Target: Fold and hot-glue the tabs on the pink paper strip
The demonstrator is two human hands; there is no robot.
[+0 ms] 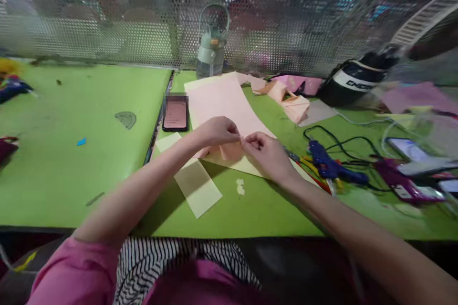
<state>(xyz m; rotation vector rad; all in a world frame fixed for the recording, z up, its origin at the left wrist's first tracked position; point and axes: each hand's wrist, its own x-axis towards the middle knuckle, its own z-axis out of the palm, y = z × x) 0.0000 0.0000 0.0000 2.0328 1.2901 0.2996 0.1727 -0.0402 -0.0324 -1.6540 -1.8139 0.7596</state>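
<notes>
My left hand [221, 131] and my right hand [265, 153] meet over the middle of the table, fingertips almost touching. Both are closed in a pinch on a small folded piece of peach paper [232, 151], whose upper part my fingers hide. Beneath them lies a large pale pink sheet [218, 100] on top of a cream sheet [255, 167]. A cream paper strip [199, 188] rests near my left forearm. Little torn paper scraps [240, 187] lie in front of my hands.
A phone [175, 113] lies left of the sheets. Behind stand a green water bottle [211, 52] and a black bottle [358, 78]. Folded peach paper [286, 99] sits back right. A blue glue gun [332, 164] with cables and scissors lies right. A perforated screen [136, 19] bounds the table.
</notes>
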